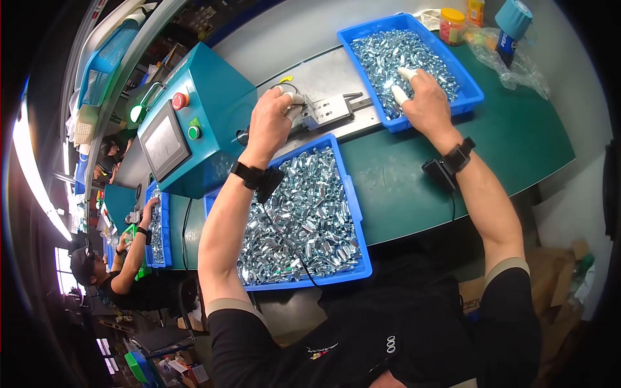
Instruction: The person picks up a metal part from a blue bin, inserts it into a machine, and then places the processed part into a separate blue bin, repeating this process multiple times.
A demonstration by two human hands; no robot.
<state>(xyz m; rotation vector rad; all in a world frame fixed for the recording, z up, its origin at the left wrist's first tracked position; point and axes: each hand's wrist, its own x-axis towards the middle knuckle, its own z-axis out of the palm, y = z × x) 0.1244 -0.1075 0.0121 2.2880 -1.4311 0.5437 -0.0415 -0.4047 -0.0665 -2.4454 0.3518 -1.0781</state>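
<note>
My left hand, with white fingertip covers, is closed in a pinch at the metal fixture beside the teal machine; whatever lies between its fingers is hidden. Over the far blue tray my right hand reaches in, thumb and forefinger apart, their covered tips at the heap of small shiny metal fittings. A second blue tray, nearer to me, is filled with metal sleeve-like parts and lies beneath my left forearm.
The machine carries a screen, a red knob and a green button. A red-filled jar, a blue-capped bottle and a plastic bag stand at the back right of the green table. A co-worker sits at far left.
</note>
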